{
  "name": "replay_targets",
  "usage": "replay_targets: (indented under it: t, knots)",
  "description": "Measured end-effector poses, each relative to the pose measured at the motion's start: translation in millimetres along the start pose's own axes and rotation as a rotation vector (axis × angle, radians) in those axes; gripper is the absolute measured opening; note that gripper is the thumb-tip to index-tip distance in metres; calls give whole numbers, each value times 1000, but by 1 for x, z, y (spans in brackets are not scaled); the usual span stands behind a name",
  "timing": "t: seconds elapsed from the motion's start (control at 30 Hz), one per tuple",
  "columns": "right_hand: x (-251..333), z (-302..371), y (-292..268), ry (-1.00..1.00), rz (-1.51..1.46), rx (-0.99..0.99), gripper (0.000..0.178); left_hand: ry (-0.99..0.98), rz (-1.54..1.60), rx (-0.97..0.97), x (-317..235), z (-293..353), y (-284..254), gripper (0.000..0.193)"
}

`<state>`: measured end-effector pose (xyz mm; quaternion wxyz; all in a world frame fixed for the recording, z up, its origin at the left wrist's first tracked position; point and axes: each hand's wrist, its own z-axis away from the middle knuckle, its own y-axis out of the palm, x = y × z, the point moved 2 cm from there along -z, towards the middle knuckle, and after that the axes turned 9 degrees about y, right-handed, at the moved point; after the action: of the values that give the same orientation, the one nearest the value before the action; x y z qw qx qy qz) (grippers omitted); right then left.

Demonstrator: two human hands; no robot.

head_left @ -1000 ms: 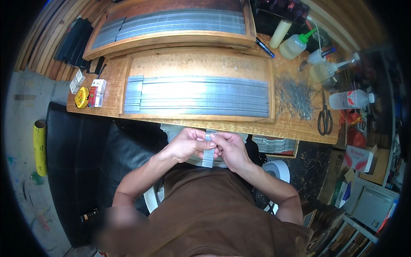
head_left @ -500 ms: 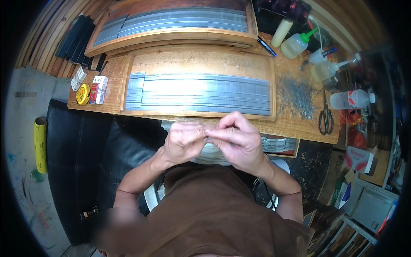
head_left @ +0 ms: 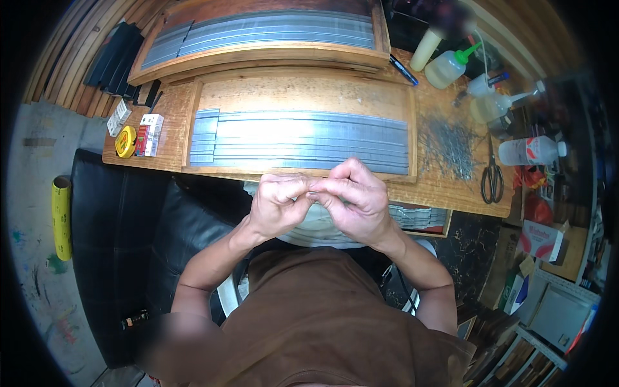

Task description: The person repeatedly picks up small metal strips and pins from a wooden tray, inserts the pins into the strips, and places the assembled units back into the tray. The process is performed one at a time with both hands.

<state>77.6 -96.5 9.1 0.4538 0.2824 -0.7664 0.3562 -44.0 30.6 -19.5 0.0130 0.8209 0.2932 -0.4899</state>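
Just past the front edge of the table, my left hand (head_left: pixel 278 205) and my right hand (head_left: pixel 358 205) meet fingertip to fingertip. Both are closed in a pinch around something very small; a tiny greyish bit shows between the tips, its kind too small to tell. Beyond them lies a shallow wooden tray (head_left: pixel 258 90) with grey metallic-looking strips (head_left: pixel 309 138) laid side by side in it. To the right of this tray is a scattered heap of thin, dark wire-like pieces (head_left: pixel 456 151), and black-handled scissors (head_left: pixel 492 180) rest beside the heap.
Behind stands another wooden tray (head_left: pixel 258 55) of grey strips. Squeeze bottles (head_left: pixel 445 69), a marker (head_left: pixel 404 69) and a clear plastic bottle (head_left: pixel 529 150) are at the right. A yellow tape measure (head_left: pixel 126 142) and small boxes (head_left: pixel 150 134) sit left. A black leather seat (head_left: pixel 116 245) flanks me.
Both hands have risen slightly toward the tray, the right one most, with fingertips still together. The things on the table look the same.
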Motion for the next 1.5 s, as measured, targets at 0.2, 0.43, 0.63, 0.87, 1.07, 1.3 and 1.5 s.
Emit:
replay_targets:
  t: [0.2, 0.43, 0.63, 0.87, 1.07, 1.3, 1.5]
  knots:
    - [0, 13, 2, -71, 20, 7, 19, -149, 42, 31, -19, 17, 4, 14]
    - [-5, 38, 15, 155, -54, 96, 20, -289, 92, 19, -17, 51, 9, 8]
    - [-9, 49, 22, 132, -17, 103, 17, -392, 149, 30, -16, 66, 11, 10]
    - [-13, 51, 23, 280, -141, 226, 21, -395, 142, 11, -16, 73, 7, 11]
    - [-14, 56, 28, 195, -97, 170, 21, -442, 169, 76, -9, 85, 4, 15]
    - [-10, 46, 23, 309, -190, 235, 20, -374, 211, -78, -10, 80, 12, 14]
    - [-14, 53, 22, 292, -127, 206, 20, -482, 172, 105, -10, 81, 4, 11]
